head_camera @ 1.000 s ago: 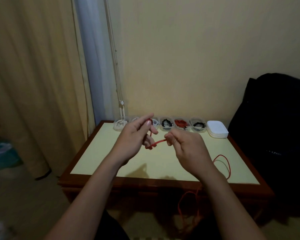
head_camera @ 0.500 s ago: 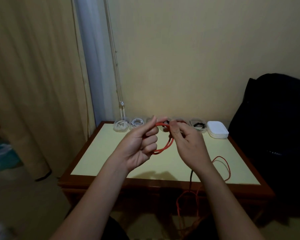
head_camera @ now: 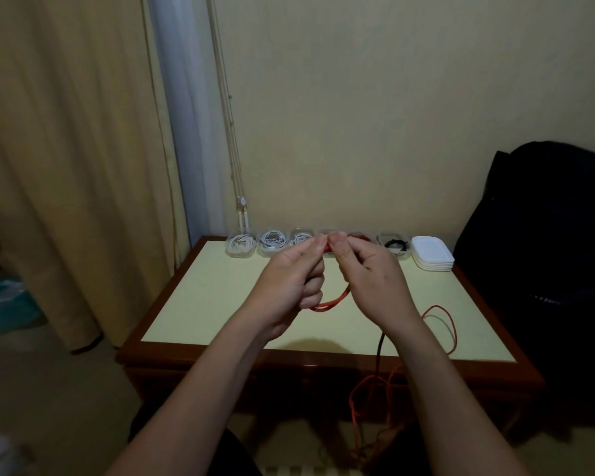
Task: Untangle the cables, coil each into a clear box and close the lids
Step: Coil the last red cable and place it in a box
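Here, above the table [head_camera: 200, 304], the left hand [head_camera: 289, 280] curls round a red cable [head_camera: 330, 304] loop; the right hand [head_camera: 371, 280] pinches its top.

A thin red cable [head_camera: 330, 304] loops between the left hand [head_camera: 289, 283] and right hand [head_camera: 371, 280]; a row of clear plastic boxes [head_camera: 241, 247] lies beyond them, with stacked white lids [head_camera: 431, 257] rightmost.

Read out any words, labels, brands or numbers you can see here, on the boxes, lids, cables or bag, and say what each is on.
No text here can be read.
On the black bag: a faint pale mark, too blurred to read.
The clear boxes, the stack of white lids and the red cable: no print visible.
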The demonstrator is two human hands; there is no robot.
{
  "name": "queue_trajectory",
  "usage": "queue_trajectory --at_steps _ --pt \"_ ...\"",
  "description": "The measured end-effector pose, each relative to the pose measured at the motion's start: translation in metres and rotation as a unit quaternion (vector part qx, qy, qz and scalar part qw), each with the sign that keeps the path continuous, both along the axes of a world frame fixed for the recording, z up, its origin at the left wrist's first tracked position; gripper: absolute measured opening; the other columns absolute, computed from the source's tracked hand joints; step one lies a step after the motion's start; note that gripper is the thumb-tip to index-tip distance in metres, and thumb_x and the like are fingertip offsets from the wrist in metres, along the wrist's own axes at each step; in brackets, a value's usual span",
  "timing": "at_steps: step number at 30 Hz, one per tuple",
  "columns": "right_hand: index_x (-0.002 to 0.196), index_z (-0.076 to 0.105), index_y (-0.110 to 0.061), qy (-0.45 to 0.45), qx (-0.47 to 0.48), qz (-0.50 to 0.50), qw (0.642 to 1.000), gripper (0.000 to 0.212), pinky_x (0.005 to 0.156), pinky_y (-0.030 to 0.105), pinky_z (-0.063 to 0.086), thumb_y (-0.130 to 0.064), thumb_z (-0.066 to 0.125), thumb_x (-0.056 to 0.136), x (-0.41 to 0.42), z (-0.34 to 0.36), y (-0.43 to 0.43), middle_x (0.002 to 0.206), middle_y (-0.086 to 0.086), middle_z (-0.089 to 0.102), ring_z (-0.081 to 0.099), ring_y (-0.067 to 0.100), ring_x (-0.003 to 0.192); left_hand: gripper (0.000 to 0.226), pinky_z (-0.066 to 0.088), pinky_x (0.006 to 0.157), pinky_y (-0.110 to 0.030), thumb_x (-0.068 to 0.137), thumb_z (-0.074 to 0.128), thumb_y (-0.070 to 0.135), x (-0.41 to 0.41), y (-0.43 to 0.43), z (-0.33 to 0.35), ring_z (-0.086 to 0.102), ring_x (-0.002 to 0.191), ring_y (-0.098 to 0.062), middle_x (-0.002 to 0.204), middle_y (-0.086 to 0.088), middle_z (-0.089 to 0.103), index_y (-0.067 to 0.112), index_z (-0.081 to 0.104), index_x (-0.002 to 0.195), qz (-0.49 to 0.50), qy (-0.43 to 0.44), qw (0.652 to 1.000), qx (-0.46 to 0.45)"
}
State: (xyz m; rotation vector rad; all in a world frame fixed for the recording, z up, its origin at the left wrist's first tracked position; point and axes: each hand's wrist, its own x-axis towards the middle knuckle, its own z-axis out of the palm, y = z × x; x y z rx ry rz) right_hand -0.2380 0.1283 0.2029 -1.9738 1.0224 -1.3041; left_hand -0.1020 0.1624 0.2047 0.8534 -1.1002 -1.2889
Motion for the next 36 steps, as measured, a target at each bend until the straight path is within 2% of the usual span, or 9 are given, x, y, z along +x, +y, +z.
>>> queue_trajectory --at_steps 3,5,9,13,15,20,25,30,36 --pt "0.095 0.075 -0.038 0.017 -0.011 -0.001 1.0 0.033 0.053 0.033 0.029 -0.046 0.045 0.104 -0.001 0.001 -0.002 0.059 0.007 0.039 0.037 0.017 0.056 0.032 0.009 0.041 -0.02 0.103 0.046 0.033 0.0 0.0 0.001 0.011 0.048 -0.005 0.062 0.005 0.016 0.01 0.065 0.117 -0.014 0.069 0.997 0.027" --pt "0.1 0.075 -0.042 0.015 -0.014 0.009 1.0 0.031 0.052 0.03 0.027 -0.045 0.044 0.105 -0.001 0.003 -0.002 0.058 0.002 0.037 0.036 0.014 0.055 0.039 0.009 0.04 -0.019 0.105 0.044 0.032 0.001 -0.002 0.002 0.01 0.047 -0.006 0.061 0.005 0.019 0.005 0.061 0.127 -0.022 0.112 0.992 0.053" --pt "0.08 0.068 -0.055 0.0 -0.008 0.022 1.0 0.035 0.052 0.031 0.029 -0.047 0.044 0.104 -0.001 0.004 -0.002 0.058 0.003 0.037 0.036 0.011 0.056 0.042 0.009 0.037 -0.016 0.105 0.043 0.031 0.002 -0.002 0.005 0.014 0.043 -0.002 0.057 0.007 0.021 0.003 0.056 0.134 -0.031 0.123 0.991 0.052" --pt "0.081 0.071 -0.023 -0.025 0.018 0.013 0.999 0.041 0.057 0.032 0.036 -0.053 0.049 0.099 -0.004 0.001 -0.006 0.063 -0.009 0.054 0.045 0.008 0.06 0.043 0.009 0.036 -0.016 0.103 0.045 0.032 0.007 -0.002 0.007 0.008 0.048 -0.004 0.06 0.007 0.017 0.004 0.06 0.132 -0.03 0.134 0.989 0.049" --pt "0.079 0.067 -0.019 -0.032 0.029 0.009 0.999 0.04 0.056 0.027 0.033 -0.051 0.053 0.098 -0.011 -0.002 -0.009 0.063 -0.011 0.051 0.041 0.005 0.058 0.042 0.008 0.037 -0.016 0.102 0.046 0.032 0.013 -0.002 0.006 0.008 0.048 -0.004 0.063 0.006 0.014 0.005 0.063 0.129 -0.025 0.158 0.986 0.052" --pt "0.088 0.07 -0.02 -0.049 0.06 -0.014 0.997 0.02 0.058 0.015 0.036 -0.034 0.063 0.099 -0.03 -0.021 -0.013 0.065 -0.016 0.055 0.049 0.002 0.064 0.036 0.006 0.037 -0.017 0.1 0.047 0.033 0.036 -0.003 0.003 0.007 0.047 -0.003 0.061 0.008 0.015 0.009 0.066 0.12 -0.007 0.254 0.965 0.072" --pt "0.09 0.071 -0.026 -0.096 0.082 -0.052 0.991 0.007 0.066 0.027 0.043 -0.031 0.07 0.094 -0.038 -0.033 -0.015 0.068 -0.011 0.061 0.055 0.009 0.069 0.036 0.012 0.032 -0.017 0.102 0.045 0.034 0.057 -0.004 0.002 0.008 0.044 -0.005 0.052 0.009 0.024 0.011 0.064 0.121 0.003 0.318 0.946 0.065" --pt "0.092 0.072 -0.025 -0.136 0.095 -0.105 0.981 0.01 0.067 0.027 0.043 -0.032 0.078 0.088 -0.049 -0.039 -0.013 0.079 -0.001 0.064 0.056 0.005 0.071 0.033 0.015 0.031 -0.019 0.103 0.047 0.036 0.072 -0.003 0.004 0.01 0.043 -0.005 0.049 0.008 0.027 0.012 0.067 0.114 0.021 0.369 0.928 0.049" --pt "0.081 0.075 -0.027 -0.074 0.07 -0.147 0.984 0.009 0.063 0.018 0.041 -0.023 0.076 0.089 -0.055 -0.047 -0.01 0.072 -0.018 0.07 0.055 -0.003 0.062 0.029 0.014 0.032 -0.021 0.103 0.046 0.026 0.073 0.0 0.006 0.019 0.034 -0.007 0.05 0.009 0.029 0.013 0.068 0.115 0.071 0.413 0.906 0.065"
